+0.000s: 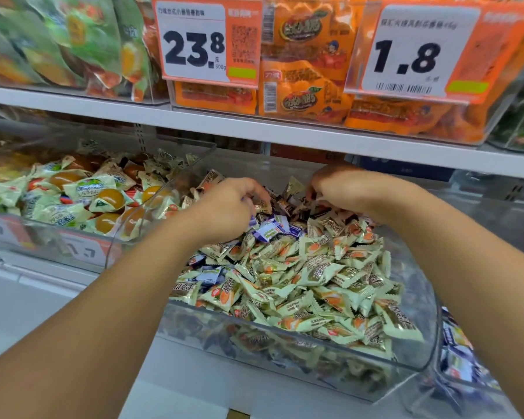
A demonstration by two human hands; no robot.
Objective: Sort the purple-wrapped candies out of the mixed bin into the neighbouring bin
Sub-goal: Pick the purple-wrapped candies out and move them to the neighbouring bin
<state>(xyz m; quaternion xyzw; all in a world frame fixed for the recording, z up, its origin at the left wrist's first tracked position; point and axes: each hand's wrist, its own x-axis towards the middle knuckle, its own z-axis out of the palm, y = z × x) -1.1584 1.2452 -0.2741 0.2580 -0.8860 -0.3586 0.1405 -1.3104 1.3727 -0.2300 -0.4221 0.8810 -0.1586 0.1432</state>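
A clear plastic mixed bin (430,337) is heaped with pale green candies (324,276). Purple-wrapped candies (270,229) lie among them at the middle, and more purple ones (208,273) sit near the left wall. My left hand (227,210) reaches into the bin with its fingers curled round several purple-wrapped candies, whose ends poke out below the palm. My right hand (342,189) digs into the dark and purple candies at the back of the bin, fingers curled down into the pile; what it holds is hidden. A neighbouring bin (457,367) at the right holds purple and blue wrappers.
Left of the mixed bin stands another clear bin (82,252) of green-wrapped orange jelly cups. A white shelf (285,131) hangs close above the hands, carrying orange snack packs and two price tags (206,40). A white ledge (43,297) runs along the front.
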